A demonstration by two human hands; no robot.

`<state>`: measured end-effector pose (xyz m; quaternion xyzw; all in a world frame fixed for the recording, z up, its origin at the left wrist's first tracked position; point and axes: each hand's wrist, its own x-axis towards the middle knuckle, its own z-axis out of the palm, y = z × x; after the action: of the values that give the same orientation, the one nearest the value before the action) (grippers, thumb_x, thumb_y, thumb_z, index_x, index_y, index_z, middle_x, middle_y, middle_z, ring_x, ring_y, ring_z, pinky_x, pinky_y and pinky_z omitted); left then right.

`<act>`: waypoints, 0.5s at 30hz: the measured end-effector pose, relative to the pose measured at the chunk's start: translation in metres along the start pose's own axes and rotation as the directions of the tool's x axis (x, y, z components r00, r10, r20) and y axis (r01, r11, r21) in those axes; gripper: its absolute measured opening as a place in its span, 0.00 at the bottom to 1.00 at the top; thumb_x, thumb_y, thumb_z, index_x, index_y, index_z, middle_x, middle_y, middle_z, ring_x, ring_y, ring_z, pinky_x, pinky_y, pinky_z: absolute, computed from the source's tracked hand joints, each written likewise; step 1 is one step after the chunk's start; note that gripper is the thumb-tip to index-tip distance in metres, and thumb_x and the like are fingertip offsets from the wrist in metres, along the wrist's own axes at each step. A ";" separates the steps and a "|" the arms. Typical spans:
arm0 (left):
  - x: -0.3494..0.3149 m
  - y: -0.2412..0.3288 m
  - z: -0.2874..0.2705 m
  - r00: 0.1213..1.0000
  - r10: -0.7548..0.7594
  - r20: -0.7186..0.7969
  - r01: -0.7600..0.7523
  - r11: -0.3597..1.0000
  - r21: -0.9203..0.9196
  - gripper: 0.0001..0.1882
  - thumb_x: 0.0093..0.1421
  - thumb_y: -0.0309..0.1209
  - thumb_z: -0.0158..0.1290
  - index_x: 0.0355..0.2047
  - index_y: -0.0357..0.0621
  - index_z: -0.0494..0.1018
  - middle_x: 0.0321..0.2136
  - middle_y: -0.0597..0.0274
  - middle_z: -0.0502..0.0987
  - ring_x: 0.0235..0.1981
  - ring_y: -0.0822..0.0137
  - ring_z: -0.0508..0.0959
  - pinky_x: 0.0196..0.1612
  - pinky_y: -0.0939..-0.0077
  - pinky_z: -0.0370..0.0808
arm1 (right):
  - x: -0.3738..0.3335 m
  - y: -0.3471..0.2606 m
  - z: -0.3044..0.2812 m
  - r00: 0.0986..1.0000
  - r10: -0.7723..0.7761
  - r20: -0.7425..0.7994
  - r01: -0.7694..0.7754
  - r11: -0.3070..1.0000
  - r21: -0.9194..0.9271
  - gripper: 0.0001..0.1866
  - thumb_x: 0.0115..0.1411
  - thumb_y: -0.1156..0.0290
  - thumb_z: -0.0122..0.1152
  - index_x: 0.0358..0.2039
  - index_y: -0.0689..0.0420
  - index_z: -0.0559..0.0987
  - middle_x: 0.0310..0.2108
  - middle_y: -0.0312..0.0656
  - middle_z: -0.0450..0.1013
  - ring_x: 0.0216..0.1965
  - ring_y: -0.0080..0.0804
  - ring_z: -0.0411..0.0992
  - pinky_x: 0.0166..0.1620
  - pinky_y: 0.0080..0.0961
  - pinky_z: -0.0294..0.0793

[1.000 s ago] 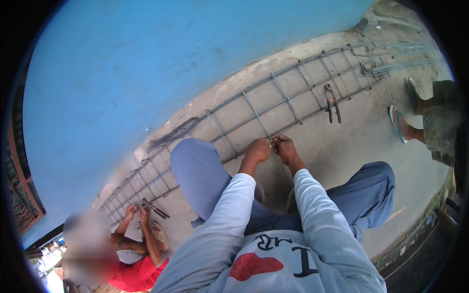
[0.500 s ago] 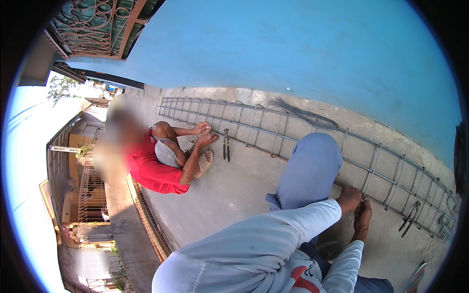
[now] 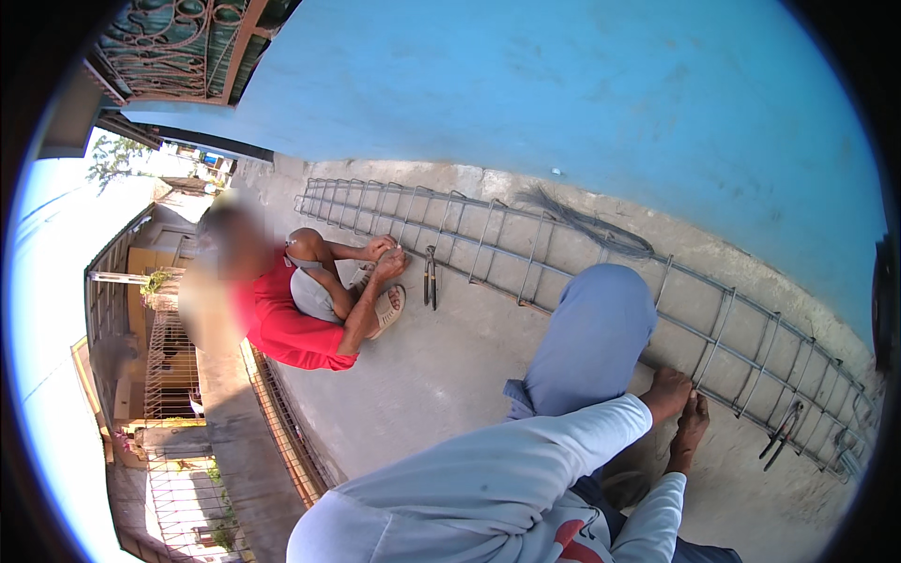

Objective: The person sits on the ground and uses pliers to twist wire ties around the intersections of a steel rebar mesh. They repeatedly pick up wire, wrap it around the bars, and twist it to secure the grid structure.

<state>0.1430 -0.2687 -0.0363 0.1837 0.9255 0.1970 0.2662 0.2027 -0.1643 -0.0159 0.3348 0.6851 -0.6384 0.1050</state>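
A long steel rebar cage (image 3: 727,342), made of straight bars with bent rectangular ties, lies along the foot of the wall. At its near bar, right of my raised knee, my left hand (image 3: 667,392) and my right hand (image 3: 692,427) meet with fingers closed in a pinch. Whatever is between the fingers is too small to make out. Further right, a pair of pincers (image 3: 781,435) leans on the cage. Across its far bars rests a bundle of thin dark wire (image 3: 591,228).
A co-worker in a red shirt (image 3: 296,328) squats at the left, both hands at the cage's near bar. Beside them lies a second pair of pincers (image 3: 430,277). The blue wall (image 3: 563,94) rises behind the cage, and concrete ground (image 3: 441,375) stretches between us.
My view has shifted slightly. Both my hands stay together at the near bar, fingers still closed. The co-worker's hands have moved a little closer together.
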 end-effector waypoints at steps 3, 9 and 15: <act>-0.006 -0.007 0.005 0.999 -0.046 -0.019 0.044 0.996 -0.082 0.08 0.60 0.32 0.55 0.35 0.47 0.83 0.40 0.56 0.83 0.47 0.56 0.82 0.52 0.55 0.71 | -0.005 0.001 0.010 0.999 -0.040 -0.012 0.040 0.999 -0.008 0.21 0.68 0.55 0.58 0.46 0.63 0.80 0.31 0.38 0.74 0.28 0.26 0.65 0.32 0.28 0.66; 0.014 0.014 -0.049 0.984 -0.112 0.137 0.118 0.992 -0.037 0.11 0.60 0.37 0.57 0.34 0.46 0.85 0.37 0.52 0.85 0.44 0.53 0.84 0.48 0.59 0.78 | 0.003 -0.007 0.009 0.955 -0.185 -0.234 0.096 0.933 -0.348 0.21 0.66 0.56 0.61 0.48 0.62 0.81 0.37 0.53 0.81 0.37 0.43 0.77 0.42 0.36 0.75; 0.027 0.010 -0.092 0.951 -0.293 0.099 0.303 0.946 -0.114 0.14 0.59 0.38 0.58 0.38 0.40 0.82 0.42 0.46 0.83 0.48 0.51 0.82 0.52 0.57 0.77 | 0.006 -0.006 0.016 0.946 -0.170 -0.275 -0.047 0.770 -0.636 0.22 0.65 0.47 0.60 0.43 0.53 0.83 0.35 0.53 0.81 0.39 0.55 0.79 0.41 0.44 0.77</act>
<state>0.0723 -0.2727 0.0291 0.0320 0.9166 0.2058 0.3414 0.1898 -0.1770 -0.0171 0.3547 0.8784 -0.3104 0.0792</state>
